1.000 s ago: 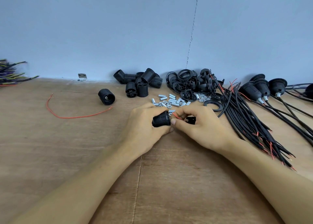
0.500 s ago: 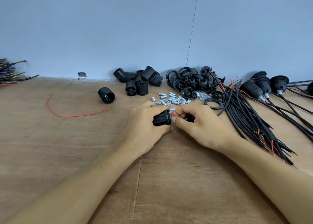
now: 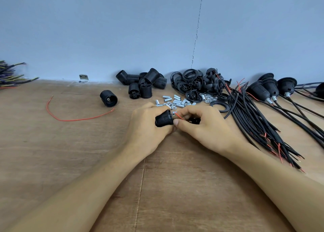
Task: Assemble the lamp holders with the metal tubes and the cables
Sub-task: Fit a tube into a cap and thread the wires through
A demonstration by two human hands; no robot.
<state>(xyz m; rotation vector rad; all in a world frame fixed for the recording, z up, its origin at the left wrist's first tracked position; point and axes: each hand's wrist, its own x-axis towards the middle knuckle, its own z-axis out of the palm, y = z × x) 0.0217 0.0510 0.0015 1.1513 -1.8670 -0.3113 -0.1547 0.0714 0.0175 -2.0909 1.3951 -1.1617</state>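
Note:
My left hand point(image 3: 147, 126) grips a black ribbed lamp holder point(image 3: 164, 120) lying on its side at the middle of the wooden table point(image 3: 70, 153). My right hand point(image 3: 205, 126) pinches a cable point(image 3: 194, 121) at the holder's right end, and a thin red wire tip point(image 3: 178, 116) sticks up between the fingers. Small silver metal tubes point(image 3: 177, 101) and nuts lie scattered just behind my hands. A bundle of black cables point(image 3: 254, 119) with red tips fans out to the right.
Black lamp holder shells point(image 3: 145, 84) and a heap of black rings point(image 3: 194, 84) sit along the blue wall. One holder point(image 3: 108, 98) lies apart, with a loose red wire point(image 3: 73, 116) near it. Assembled holders with cables point(image 3: 270, 89) lie far right. More wires point(image 3: 10, 75) are far left.
Both hands have stayed at the same place on the holder. My right fingers have shifted slightly at the holder's end, and the red wire tip shows a little more.

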